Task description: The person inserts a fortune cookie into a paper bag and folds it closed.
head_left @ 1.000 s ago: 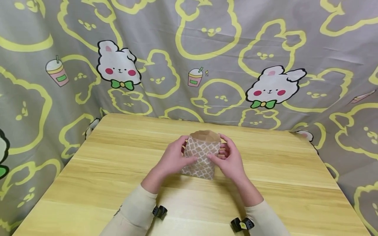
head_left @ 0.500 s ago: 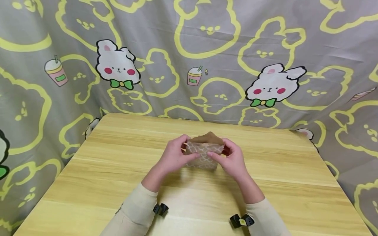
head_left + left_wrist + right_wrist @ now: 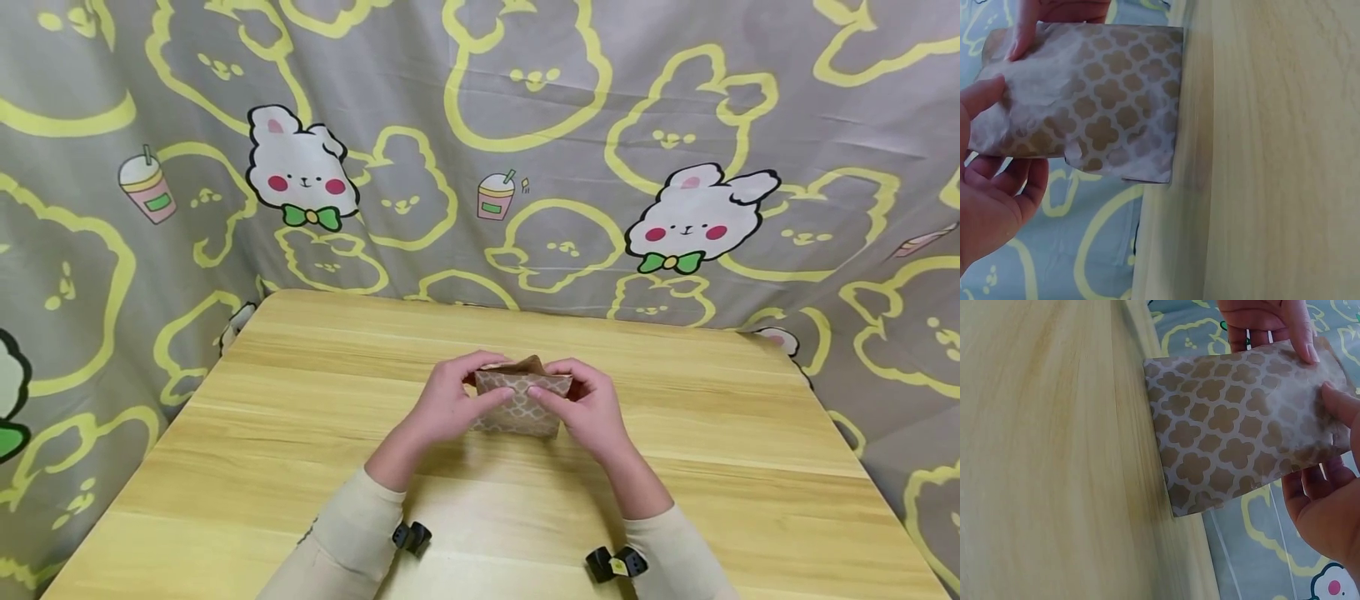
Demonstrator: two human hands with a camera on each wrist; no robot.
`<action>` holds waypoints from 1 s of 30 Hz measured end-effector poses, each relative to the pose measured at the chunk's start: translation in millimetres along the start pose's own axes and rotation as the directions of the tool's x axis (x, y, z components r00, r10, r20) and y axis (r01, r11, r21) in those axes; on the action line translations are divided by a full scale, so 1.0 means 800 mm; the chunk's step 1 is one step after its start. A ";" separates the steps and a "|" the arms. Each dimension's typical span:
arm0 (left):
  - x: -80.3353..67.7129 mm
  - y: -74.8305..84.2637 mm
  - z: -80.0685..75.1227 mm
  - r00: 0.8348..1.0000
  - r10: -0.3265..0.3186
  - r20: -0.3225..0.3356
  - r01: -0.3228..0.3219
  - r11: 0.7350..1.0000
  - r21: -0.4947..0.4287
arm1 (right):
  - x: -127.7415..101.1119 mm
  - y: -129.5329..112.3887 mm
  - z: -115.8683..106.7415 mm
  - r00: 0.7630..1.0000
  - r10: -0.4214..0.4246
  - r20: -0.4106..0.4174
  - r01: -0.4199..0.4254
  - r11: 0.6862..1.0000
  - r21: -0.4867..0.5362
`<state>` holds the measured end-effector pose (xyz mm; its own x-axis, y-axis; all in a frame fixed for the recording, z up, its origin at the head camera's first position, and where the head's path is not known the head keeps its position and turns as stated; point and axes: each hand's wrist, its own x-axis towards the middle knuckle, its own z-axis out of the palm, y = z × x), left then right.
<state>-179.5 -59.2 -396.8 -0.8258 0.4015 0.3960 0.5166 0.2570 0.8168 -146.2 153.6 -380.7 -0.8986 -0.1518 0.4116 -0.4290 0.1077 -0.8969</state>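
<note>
A small brown paper bag (image 3: 519, 404) with a white quatrefoil pattern stands on the wooden table (image 3: 300, 433), its top folded down. My left hand (image 3: 453, 404) pinches the bag's left top corner, thumb in front, fingers behind. My right hand (image 3: 581, 404) pinches the right top corner the same way. In the left wrist view the bag (image 3: 1100, 112) is held between the thumb (image 3: 979, 100) and the fingers. The right wrist view shows the bag (image 3: 1229, 437) with both hands at its top edge.
A grey curtain (image 3: 525, 125) printed with yellow outlines and white rabbits hangs close behind and beside the table. Black wrist camera mounts (image 3: 408, 537) sit on the cream sleeves. The table's far edge (image 3: 510, 312) lies just beyond the bag.
The open, taller bag top has been pressed and folded down, so the bag stands lower now. Both hands stayed at its top corners and curled further over the fold.
</note>
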 end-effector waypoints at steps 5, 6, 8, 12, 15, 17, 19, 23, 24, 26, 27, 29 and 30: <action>0.000 0.001 0.005 0.999 0.027 -0.026 -0.027 1.000 -0.009 | 0.000 0.001 0.001 0.999 -0.007 0.038 0.006 1.000 0.024; 0.000 0.002 0.006 0.999 0.033 -0.029 -0.033 0.999 -0.017 | 0.000 0.002 0.001 0.999 -0.009 0.047 0.007 1.000 0.030; 0.000 0.002 0.007 0.999 0.043 -0.030 -0.044 0.999 -0.032 | 0.000 0.002 0.003 0.998 -0.013 0.060 0.010 0.999 0.049; 0.000 0.003 0.009 0.998 0.050 -0.035 -0.052 0.997 -0.051 | 0.000 0.003 0.006 0.998 -0.029 0.050 0.027 0.998 0.052; -0.001 0.003 0.010 0.998 0.042 -0.035 -0.044 0.998 -0.055 | -0.001 0.005 0.007 0.998 -0.050 0.029 0.048 0.997 0.057; -0.001 0.004 0.011 0.999 0.033 -0.036 -0.035 0.998 -0.053 | 0.000 0.007 0.008 0.998 -0.066 0.021 0.064 0.995 0.079; -0.001 0.007 0.011 0.999 0.034 -0.041 -0.036 0.998 -0.057 | 0.000 0.008 0.008 0.996 -0.084 0.016 0.082 0.992 0.094; -0.003 0.027 0.009 0.996 0.075 -0.051 -0.078 0.994 -0.078 | 0.000 0.010 0.008 0.993 -0.114 0.011 0.113 0.991 0.077; -0.003 0.033 0.007 0.995 0.083 -0.050 -0.088 0.993 -0.085 | 0.000 0.010 0.008 0.994 -0.113 0.010 0.112 0.991 0.066; -0.003 0.044 0.005 0.996 0.084 -0.043 -0.088 0.992 -0.093 | -0.001 0.009 0.007 0.995 -0.099 0.010 0.098 0.994 0.054; -0.004 0.048 0.004 0.996 0.081 -0.039 -0.085 0.992 -0.090 | -0.001 0.008 0.007 0.996 -0.089 0.010 0.088 0.995 0.051; -0.004 0.051 0.003 0.998 0.061 -0.034 -0.064 0.995 -0.079 | -0.002 0.008 0.005 0.997 -0.070 0.015 0.069 0.996 0.050; -0.004 0.053 0.003 0.998 0.051 -0.034 -0.053 0.996 -0.071 | -0.002 0.008 0.005 0.998 -0.065 0.023 0.064 0.997 0.051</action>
<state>-154.3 -47.5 -364.8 -0.8055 0.3844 0.4510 0.5425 0.1722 0.8222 -146.7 151.0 -387.7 -0.8662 -0.1814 0.4656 -0.4806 0.0475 -0.8757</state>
